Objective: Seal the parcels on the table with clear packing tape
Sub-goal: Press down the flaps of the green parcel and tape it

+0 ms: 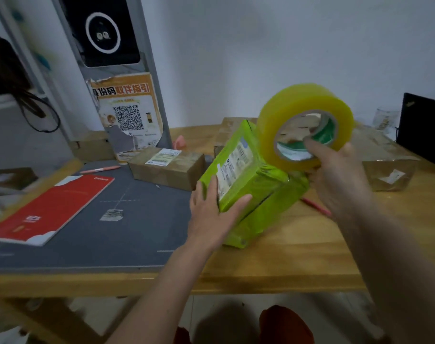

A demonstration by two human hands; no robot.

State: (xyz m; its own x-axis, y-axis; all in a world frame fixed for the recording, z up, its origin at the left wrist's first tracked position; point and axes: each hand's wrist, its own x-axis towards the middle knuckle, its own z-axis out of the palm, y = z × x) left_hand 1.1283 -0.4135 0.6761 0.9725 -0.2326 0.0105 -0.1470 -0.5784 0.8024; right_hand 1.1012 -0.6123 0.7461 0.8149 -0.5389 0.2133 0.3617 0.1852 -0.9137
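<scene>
Fingers (pixel 313 147) of our right hand (pixel 340 180) hook through the core of the tape roll (pixel 303 125), clamped on its inner ring, with the roll held upright just above the far end of the green parcel (pixel 251 182). Our left hand (pixel 211 207) lies against the parcel's near face, fingers straight and spread, thumb along the lower edge beside the shipping label (pixel 232 167), bracing the box where it stands tilted on the wooden table (pixel 286 256).

Whether a strip already runs from the roll down onto the parcel we cannot tell; clear film on a blurred frame does not show.

To do this step well, we judge that we should keep the left palm pressing firmly so the box does not slide, draw the roll low and close along the seam between the flaps, and keep the strip taut so it lays flat without wrinkles. Letting the tape run past the edge and down the side would give it a better hold.

Further out, a brown parcel (pixel 167 167) sits on the grey mat (pixel 107 232), another wrapped parcel (pixel 385 170) lies to the right, and a red booklet (pixel 55 209) rests near the left edge.
</scene>
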